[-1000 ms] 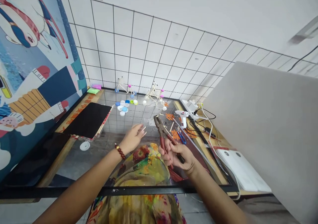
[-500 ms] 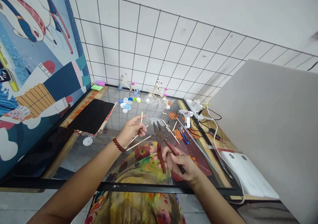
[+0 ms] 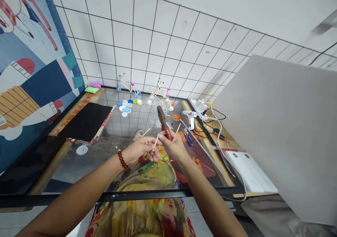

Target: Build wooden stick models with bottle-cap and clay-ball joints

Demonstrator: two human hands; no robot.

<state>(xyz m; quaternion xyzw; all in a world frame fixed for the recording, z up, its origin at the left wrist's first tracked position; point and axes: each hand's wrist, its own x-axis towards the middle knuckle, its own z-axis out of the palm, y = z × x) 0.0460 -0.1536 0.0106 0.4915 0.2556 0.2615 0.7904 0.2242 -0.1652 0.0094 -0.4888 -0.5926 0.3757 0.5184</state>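
One stick (image 3: pixel 156 142) in left hand (image 3: pixel 142 148), one plier (image 3: pixel 163 122) in right hand (image 3: pixel 174 145)

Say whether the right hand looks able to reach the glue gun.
Likely yes: only low things like the blue-handled tool seem to lie between, but the right hand holds pliers, probably to be put down before taking the glue gun.

Soft, even indoor light washes the white wall (image 3: pixel 226 9), whose black wire grid (image 3: pixel 171 35) mirrors in the glossy counter (image 3: pixel 86 167); the grey panel (image 3: pixel 273 124) stands duller. Wide-angle distortion stretches the frame's edges, and small detail looks slightly soft.
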